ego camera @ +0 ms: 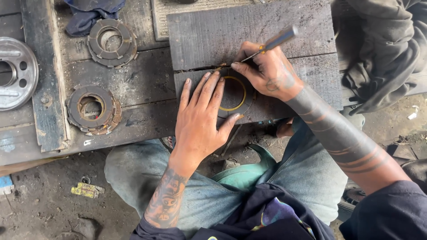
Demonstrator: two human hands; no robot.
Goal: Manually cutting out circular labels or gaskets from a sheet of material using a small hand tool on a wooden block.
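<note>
Rough, dark wooden planks make up the worktop [133,84], low to a dirt floor [49,209] where a small yellow scrap [86,190] lies. At the far left edge sits a round silver metal hub [15,73] with holes in its face. Next along come two stacks of toothed clutch plates: one upper stack [111,42] just below a bundle of blue cloth [91,15], and a lower stack [94,110] nearer the front edge, well apart from each other. Further right a grey ridged slab [231,35] lies over the planks, split by a crack running across it. On the slab rests a dark disc with a yellow ring [234,94] marked on it. The left hand [202,120] lies flat and open, fingers spread, pressing down on the near side of the disc. The right hand [267,71] is closed around a small screwdriver [267,46] with a grey handle, its tip set at the disc's far rim by the crack. The person sits with knees in faded jeans [311,178] below the worktop. At the far right a heap of dark cloth [387,49] drapes over the worktop's edge.
</note>
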